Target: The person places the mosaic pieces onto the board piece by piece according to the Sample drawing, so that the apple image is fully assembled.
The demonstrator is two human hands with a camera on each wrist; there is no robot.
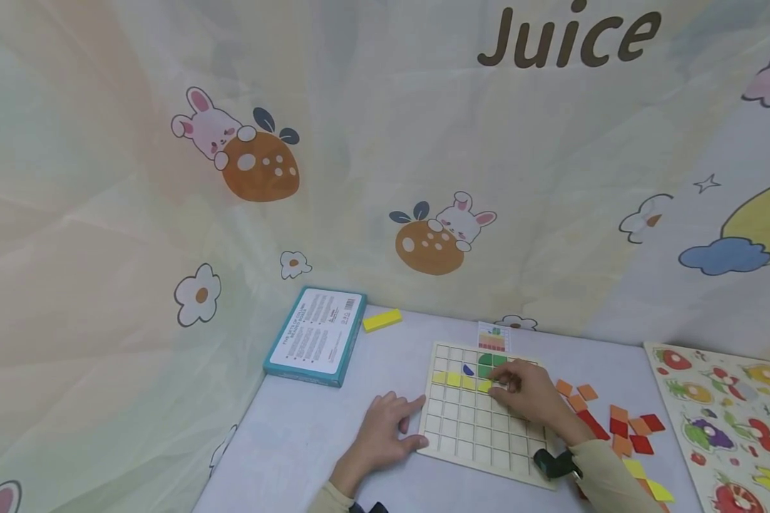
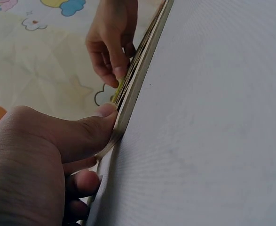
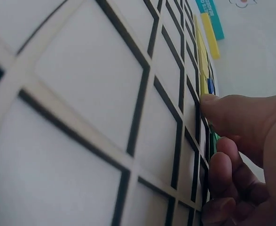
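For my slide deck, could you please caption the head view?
Right hand at a yellow piece on a gridded board, left hand at the board's edge.

Beige sleeves point(image 1: 609, 479) and black devices point(image 1: 553, 464) dress both wrists.

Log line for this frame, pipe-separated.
left hand: touching left edge of grid board | right hand: at yellow tile on board | green pieces: on board | orange tiles: scattered right of board

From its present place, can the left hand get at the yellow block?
Probably yes: in the head view, only white cloth shows between the left hand and the yellow block; the teal box lies beside that path.
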